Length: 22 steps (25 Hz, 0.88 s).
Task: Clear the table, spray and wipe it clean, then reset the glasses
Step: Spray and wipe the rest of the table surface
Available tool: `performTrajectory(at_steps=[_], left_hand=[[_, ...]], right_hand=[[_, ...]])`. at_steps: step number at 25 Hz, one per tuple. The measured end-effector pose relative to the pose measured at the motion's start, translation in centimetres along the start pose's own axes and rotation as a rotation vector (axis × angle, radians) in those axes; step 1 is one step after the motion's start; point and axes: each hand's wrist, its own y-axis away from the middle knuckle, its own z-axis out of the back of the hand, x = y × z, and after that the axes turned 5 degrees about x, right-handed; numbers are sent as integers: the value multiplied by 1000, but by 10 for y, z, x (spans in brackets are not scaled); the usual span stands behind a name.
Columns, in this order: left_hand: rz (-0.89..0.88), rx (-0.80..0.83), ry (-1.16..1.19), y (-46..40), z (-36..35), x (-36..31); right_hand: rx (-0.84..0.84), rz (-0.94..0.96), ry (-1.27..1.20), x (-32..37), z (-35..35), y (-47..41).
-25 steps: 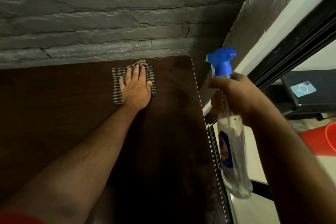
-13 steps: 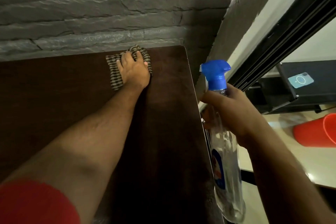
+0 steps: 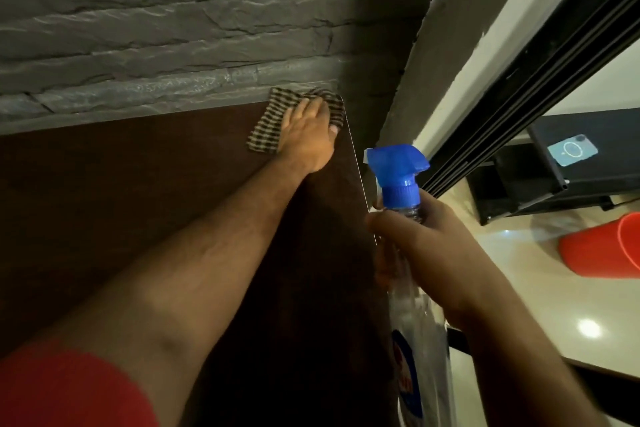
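Left hand on cloth at the table's far right corner, right hand holding the spray bottle.

My left hand (image 3: 306,135) lies flat, fingers straight, pressing the checked cloth (image 3: 266,130) onto the dark table (image 3: 121,191) just above frame centre, right against the grey stone wall (image 3: 173,28). Cloth edge touches the table's right edge. My right hand (image 3: 420,246), centre right of frame, is wrapped around the neck of the clear spray bottle (image 3: 419,340), held off the table's right edge; blue trigger head (image 3: 396,168) sticks up above my fingers, nozzle pointing left. Red bucket (image 3: 602,246) on the floor at right edge. No glasses in view.
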Motion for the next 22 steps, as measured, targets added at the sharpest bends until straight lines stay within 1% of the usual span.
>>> performTrajectory(at_steps=[2,3,4,6,7,9,11,13,15,16,19,22], left_hand=[[-217,8,-36,28,-14,12],[-276,-23,-27,41,-19,37],[-259,-61,-10,49,-15,66],[-72,-129,16,39,-2,105],[8,-130,17,29,4,108],[79,-139,4,8,2,84],[62,-145,25,0,-3,50],[-87,-109,18,2,-5,34],[-230,-38,-8,5,-2,42],[-255,-34,2,6,0,52],[-142,-92,16,3,-2,64],[-72,-92,-9,-16,-6,32]], right_hand=[[8,-3,-9,-1,1,0],[10,-5,-19,-1,3,1],[15,-6,-30,-1,5,2],[21,-5,-47,-2,9,0],[17,-7,-49,-3,11,-3],[18,-18,-52,-4,9,-8],[36,-5,-49,-4,0,-10],[65,14,-28,-3,-11,-13],[80,19,6,-1,-18,-17],[78,17,21,0,-21,-18],[56,38,26,0,-25,-19],[36,17,24,-7,-20,-17]])
